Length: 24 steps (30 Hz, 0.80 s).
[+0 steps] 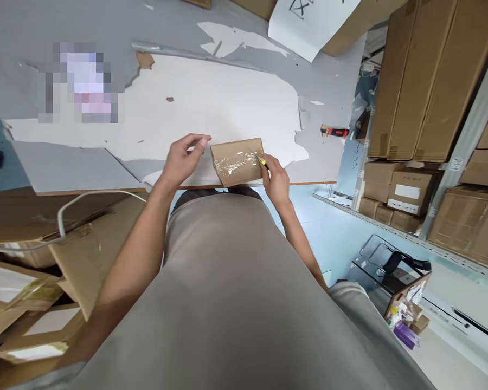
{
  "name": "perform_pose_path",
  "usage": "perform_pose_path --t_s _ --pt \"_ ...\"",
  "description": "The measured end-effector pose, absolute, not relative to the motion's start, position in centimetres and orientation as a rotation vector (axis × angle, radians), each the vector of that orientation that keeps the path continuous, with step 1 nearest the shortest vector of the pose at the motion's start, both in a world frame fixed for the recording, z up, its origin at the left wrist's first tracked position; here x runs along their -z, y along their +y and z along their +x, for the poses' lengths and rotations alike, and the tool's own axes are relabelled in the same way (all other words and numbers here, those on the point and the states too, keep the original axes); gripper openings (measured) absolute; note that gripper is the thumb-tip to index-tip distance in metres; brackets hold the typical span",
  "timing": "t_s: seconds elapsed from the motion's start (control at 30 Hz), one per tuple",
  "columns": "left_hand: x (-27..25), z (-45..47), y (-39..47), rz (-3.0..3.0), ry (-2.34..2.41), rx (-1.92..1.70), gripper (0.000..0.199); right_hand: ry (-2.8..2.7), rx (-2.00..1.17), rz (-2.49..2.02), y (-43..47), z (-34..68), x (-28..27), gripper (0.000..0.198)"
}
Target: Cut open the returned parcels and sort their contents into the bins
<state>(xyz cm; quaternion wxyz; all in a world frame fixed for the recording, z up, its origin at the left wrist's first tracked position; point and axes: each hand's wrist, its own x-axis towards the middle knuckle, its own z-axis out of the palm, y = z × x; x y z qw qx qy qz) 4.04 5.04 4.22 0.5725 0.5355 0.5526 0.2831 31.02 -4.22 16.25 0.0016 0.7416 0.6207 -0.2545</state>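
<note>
A small cardboard box (236, 172) with shiny clear tape across its top lies at the table's front edge, close to my body. My right hand (275, 180) is closed around a yellow and black utility knife (262, 161), whose tip meets the taped top near the box's right end. Just off the box's left side, my left hand (184, 160) hovers with nothing in it. Its thumb and index finger are stretched toward the box, with a gap between them and the other fingers curved.
A red and black cutter (335, 131) lies on the table's right side. White torn covering (211, 92) spreads over the grey tabletop (162, 21). Large cartons (427, 81) fill the right shelf. Open boxes (28, 309) and a white cable (89, 194) are at lower left.
</note>
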Motion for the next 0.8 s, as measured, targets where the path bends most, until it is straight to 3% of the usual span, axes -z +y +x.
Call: perform_pose_path --t_s 0.17,0.4,0.8 --pt "-7.5 4.8 6.9 1.356 1.164 -0.605 0.024 1.855 0.657 2.349 -4.7 29.2 -19.2 0.055" --pt "-5.9 5.2 7.5 1.359 1.136 -0.589 0.024 1.914 0.872 2.207 -4.6 22.5 -20.3 0.048" --pt "-5.1 5.6 7.6 1.359 1.079 -0.623 0.023 1.631 0.760 2.138 -2.7 17.6 -20.8 0.043"
